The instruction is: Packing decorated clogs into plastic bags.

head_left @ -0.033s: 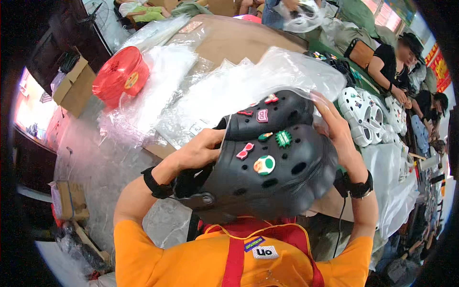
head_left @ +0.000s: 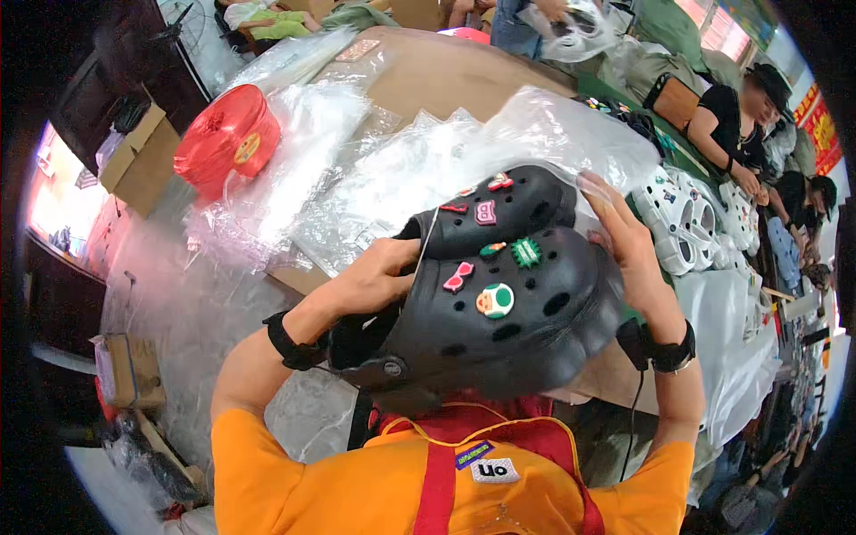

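Note:
A pair of black clogs (head_left: pixel 544 281) with colourful charms in their holes is held up before my chest, one stacked behind the other. Clear plastic bag film (head_left: pixel 560 169) covers their toe ends, its edge crossing near the heel openings. My left hand (head_left: pixel 379 278) grips the clogs at the heel side, its fingertips tucked out of sight inside. At the toe end, my right hand (head_left: pixel 624 236) curls its fingers round the film-covered clogs, holding the bag there. Black bands circle both wrists.
Clear plastic bags (head_left: pixel 401 160) lie spread over the brown tabletop (head_left: pixel 446 71). A red roll of plastic twine (head_left: pixel 227 143) stands at the left. White clogs (head_left: pixel 673 218) with charms rest at the right, near a seated co-worker (head_left: pixel 736 116). A cardboard box (head_left: pixel 134 160) is further left.
The clogs have tilted slightly and their toe ends have shifted a little to the left within the bag. Both hands stay nearly in place. At the back, another person's hand has moved with a plastic-wrapped bundle.

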`<state>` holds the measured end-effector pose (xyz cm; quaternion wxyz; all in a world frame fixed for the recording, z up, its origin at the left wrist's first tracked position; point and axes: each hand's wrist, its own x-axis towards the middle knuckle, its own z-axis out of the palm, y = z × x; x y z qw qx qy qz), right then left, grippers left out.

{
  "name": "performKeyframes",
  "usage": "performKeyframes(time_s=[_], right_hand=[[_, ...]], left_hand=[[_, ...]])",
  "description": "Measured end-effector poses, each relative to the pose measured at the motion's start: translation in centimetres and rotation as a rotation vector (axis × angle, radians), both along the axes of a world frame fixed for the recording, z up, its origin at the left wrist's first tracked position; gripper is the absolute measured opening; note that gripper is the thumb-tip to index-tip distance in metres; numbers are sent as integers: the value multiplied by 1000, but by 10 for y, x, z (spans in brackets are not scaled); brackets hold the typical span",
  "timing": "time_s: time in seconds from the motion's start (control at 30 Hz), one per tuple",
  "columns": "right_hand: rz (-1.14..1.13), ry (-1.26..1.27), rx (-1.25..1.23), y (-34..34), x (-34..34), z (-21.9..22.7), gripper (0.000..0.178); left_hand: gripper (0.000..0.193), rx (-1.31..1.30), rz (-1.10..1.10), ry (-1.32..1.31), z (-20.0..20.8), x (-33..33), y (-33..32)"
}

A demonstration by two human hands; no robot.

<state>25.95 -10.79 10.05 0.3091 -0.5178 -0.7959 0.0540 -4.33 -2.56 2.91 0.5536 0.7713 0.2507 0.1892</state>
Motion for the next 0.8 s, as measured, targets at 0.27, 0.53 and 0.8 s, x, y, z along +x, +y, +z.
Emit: performKeyframes(time_s=[0.27, 0.53, 0.8], right_hand=[[-4, -113, -19, -7, -18, -12, 70], [-4, -44, -173, -10, -30, -20, 65], [-156, -173, -40, -19, -34, -40, 66]], left_hand=[[39, 191, 265, 276, -1, -11, -1], [26, 450, 379, 190, -14, -11, 3], [24, 478, 416, 307, -7, -2, 0]])
